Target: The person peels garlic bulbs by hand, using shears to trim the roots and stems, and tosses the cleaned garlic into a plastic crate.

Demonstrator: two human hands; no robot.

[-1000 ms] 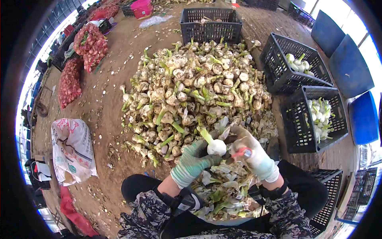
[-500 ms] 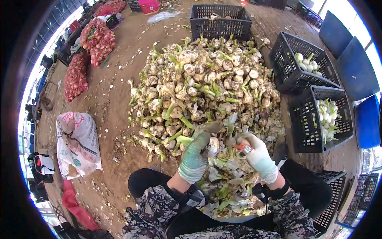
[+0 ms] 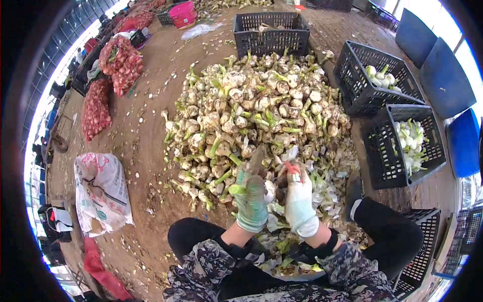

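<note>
My left hand (image 3: 251, 199), in a soiled white-and-green glove, is closed around a garlic bulb (image 3: 269, 191). Its green stem (image 3: 237, 190) sticks out on the left side of the hand. Close beside it, my right hand (image 3: 299, 199), gloved too, grips a small tool with an orange-red handle (image 3: 291, 168); its working end is hidden, so the kind does not show. Just beyond both hands rises a big heap of garlic bulbs (image 3: 251, 108) with cut green stems. Loose papery peelings (image 3: 326, 191) lie under and right of my hands.
Black crates of trimmed white bulbs stand at the right, one farther (image 3: 352, 83) and one nearer (image 3: 385, 171). Another black crate (image 3: 271, 40) sits behind the heap. At left are a white sack (image 3: 103, 194), red mesh sacks (image 3: 95, 108) and a pink bucket (image 3: 182, 15).
My right hand has moved left toward my left hand and turned fingers-up with the tool. A white bulb now shows between the hands, and the stem shows left of my left hand.
</note>
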